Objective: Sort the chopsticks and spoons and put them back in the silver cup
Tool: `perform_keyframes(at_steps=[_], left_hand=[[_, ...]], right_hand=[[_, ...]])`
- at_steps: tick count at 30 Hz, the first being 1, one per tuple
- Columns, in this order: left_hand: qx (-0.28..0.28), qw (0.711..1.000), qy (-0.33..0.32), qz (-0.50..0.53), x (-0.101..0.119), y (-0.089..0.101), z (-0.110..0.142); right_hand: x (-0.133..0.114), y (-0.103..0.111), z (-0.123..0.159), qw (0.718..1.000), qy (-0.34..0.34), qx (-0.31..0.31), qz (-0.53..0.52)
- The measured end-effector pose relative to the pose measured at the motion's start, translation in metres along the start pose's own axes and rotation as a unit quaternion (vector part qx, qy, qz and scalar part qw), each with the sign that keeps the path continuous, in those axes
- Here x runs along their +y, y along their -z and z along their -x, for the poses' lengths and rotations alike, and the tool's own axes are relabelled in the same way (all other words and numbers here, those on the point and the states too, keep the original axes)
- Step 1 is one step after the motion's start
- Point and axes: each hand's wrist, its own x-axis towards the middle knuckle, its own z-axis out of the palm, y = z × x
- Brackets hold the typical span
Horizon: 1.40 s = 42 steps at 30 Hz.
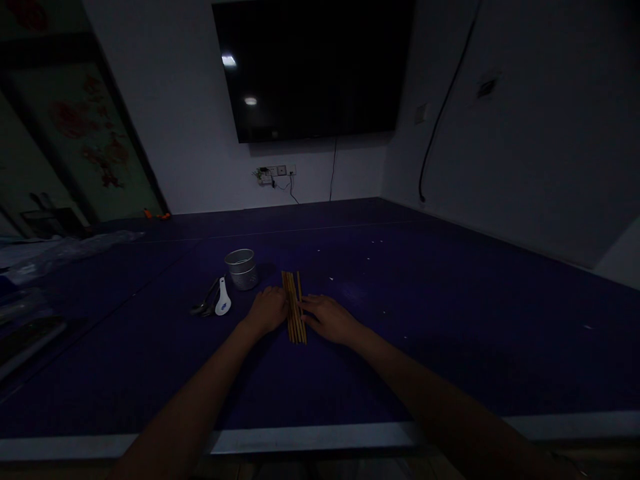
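Several brown chopsticks (293, 313) lie side by side on the dark purple tabletop, pointing away from me. One on the right stands slightly apart at its far end. Against their left side rests my left hand (269, 309), its fingers curled in at the chopsticks; the fingertips are partly hidden. My right hand (330, 320) touches the right side with fingers stretched and apart. Left of the hands stands a metal cylindrical holder (242, 269), upright. Beside it lie a white soup spoon (223, 300) with a blue mark and some dark metal cutlery (204, 305).
Small white scraps (331, 279) are scattered over the tabletop (450, 320). Clear plastic wrapping (75, 252) and a flat dark object with a light edge (33, 340) lie at the left. A television (320, 67) hangs on the wall above power sockets (277, 171). The room is dim.
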Motion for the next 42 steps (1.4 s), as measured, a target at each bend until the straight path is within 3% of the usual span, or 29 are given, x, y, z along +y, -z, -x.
perform_keyframes(at_steps=[12,20,42], left_hand=[[0.015,1.0,-0.006,0.0,0.0028,-0.0025,-0.0018],[0.033,0.999,0.023,0.003,0.0042,-0.0022,-0.001],[-0.002,1.0,-0.007,0.002,0.0043,-0.0065,-0.0034]], right_hand=[[0.0015,-0.0011,-0.0011,1.0,0.015,0.007,-0.011],[0.0,-0.0002,-0.0003,1.0,0.01,0.002,-0.012],[-0.0016,0.0004,-0.0001,1.0,-0.001,0.002,0.002]])
